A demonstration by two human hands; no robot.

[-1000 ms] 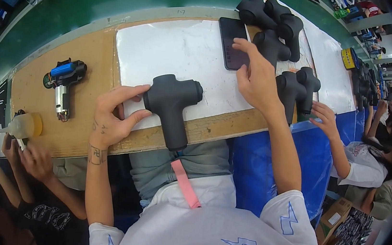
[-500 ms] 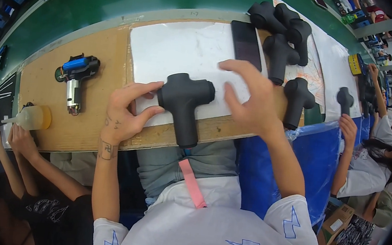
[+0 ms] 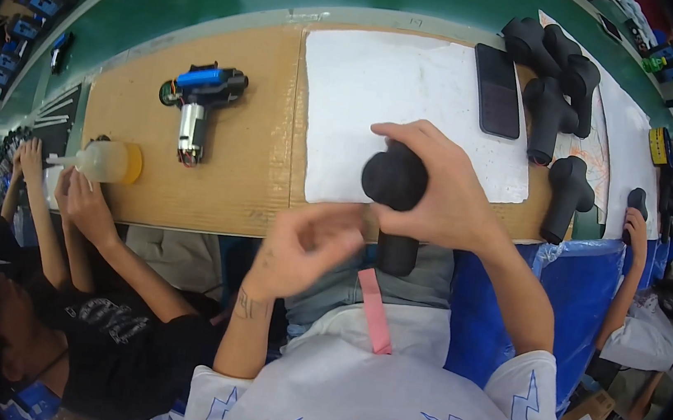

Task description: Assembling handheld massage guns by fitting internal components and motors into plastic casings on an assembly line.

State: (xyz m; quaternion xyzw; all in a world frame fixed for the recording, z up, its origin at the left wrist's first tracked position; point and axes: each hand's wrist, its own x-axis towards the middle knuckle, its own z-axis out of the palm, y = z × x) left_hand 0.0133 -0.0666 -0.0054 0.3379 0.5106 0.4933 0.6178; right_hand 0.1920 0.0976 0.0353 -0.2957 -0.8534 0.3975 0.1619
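Over the near edge of the brown cardboard-topped surface (image 3: 246,162), near the white paper sheet (image 3: 391,92), a matte-black T-shaped body (image 3: 394,175) is clasped between thumb and fingers of the right hand (image 3: 453,192). Whether anything is pinched by the fingers of the blurred left hand (image 3: 306,244) cannot be told. Orienting the body seems in hand; next, a steady right-hand hold would be needed.

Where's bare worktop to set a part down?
Free: the white sheet left of the phone, beyond the right hand; also cardboard between the motor assembly and that sheet. Crowded: right of the phone, where black housings cluster.
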